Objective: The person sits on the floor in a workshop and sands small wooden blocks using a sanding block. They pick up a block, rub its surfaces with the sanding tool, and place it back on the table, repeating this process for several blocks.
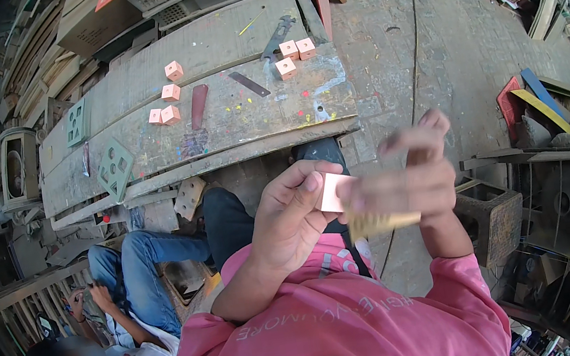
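Observation:
My left hand (290, 221) grips a pale pink wooden cube (332, 194) between thumb and fingers, held up in front of my chest. Close against the cube's right side is my right hand (417, 181), smeared by motion, with some fingers raised. A tan strip (387, 222), perhaps sandpaper, shows under its fingers and appears held there; the blur hides the exact grip. On the bench beyond lie more pink cubes with holes: several on the left, one being a cube (174, 70), and three on the right, including a cube (286, 68).
The worn wooden bench (137, 57) carries a dark red flat piece (199, 106), a dark metal strip (249, 84), a wrench-like tool (277, 37) and a green plate with cutouts (116, 168). A seated person (135, 352) is at my left. A metal-framed rack (565, 204) stands right.

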Tool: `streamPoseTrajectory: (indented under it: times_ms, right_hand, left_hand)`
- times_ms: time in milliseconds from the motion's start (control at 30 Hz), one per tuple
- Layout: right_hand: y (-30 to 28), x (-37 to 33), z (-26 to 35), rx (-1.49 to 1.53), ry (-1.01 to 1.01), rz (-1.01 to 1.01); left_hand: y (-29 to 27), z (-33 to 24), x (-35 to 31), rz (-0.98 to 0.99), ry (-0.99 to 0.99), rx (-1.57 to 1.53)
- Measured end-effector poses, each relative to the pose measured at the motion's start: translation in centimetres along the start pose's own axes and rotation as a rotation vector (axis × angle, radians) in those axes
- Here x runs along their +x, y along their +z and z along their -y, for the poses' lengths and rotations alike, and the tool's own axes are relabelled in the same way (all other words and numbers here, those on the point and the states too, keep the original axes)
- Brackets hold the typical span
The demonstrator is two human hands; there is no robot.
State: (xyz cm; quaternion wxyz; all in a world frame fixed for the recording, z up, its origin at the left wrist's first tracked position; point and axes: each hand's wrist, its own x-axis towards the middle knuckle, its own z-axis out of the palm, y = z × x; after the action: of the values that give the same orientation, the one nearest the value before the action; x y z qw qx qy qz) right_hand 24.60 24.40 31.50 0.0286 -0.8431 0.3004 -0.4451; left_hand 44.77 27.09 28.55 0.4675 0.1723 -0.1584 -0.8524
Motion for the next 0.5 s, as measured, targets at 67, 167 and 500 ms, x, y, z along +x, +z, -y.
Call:
streamPoseTrajectory:
  times_ms: [67,167,500]
  right_hand:
    - [-0.6,0.1,1.0,0.011,-0.053,0.053]
    - [-0.6,-0.6,-2.2,-0.147,0.172,-0.065]
    - [7.7,-4.3,-3.6,0.835,1.259,-0.506]
  left_hand:
    - [0.5,-0.3,-0.4,-0.062,-0.017,0.066]
    - [-1.2,0.0,-0.1,0.176,-0.012,0.005]
    - [-4.1,0.3,6.0,-0.175,0.409,0.642]
